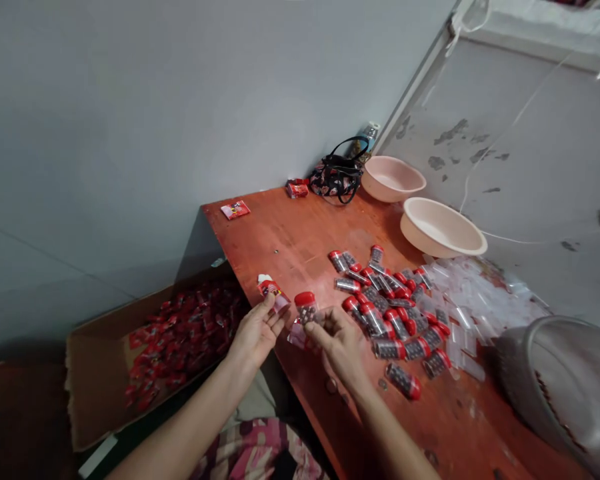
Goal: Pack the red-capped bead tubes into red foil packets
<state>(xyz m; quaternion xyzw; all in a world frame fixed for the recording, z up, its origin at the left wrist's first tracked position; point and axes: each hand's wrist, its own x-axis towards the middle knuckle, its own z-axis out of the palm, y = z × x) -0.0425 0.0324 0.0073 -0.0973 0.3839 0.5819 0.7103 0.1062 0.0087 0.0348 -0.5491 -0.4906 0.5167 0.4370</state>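
My left hand (257, 331) is raised over the near edge of the reddish wooden table (280, 233), and its fingertips pinch a small red-and-white packet (274, 295). My right hand (337, 340) grips a transparent bottle (306, 308) with a red cap and dark round contents. A small transparent plastic sleeve (297, 335) lies between my hands, partly hidden by my right fingers. A heap of several similar red-capped bottles (385, 307) lies on the table just beyond my right hand.
Loose transparent plastic sleeves (470, 307) spread right of the heap, beside a grey basin (560, 393). Two pale pink basins (443, 227) and a black-handled bag (337, 177) stand at the back. A cardboard box (180, 347) of red packets sits left of the table.
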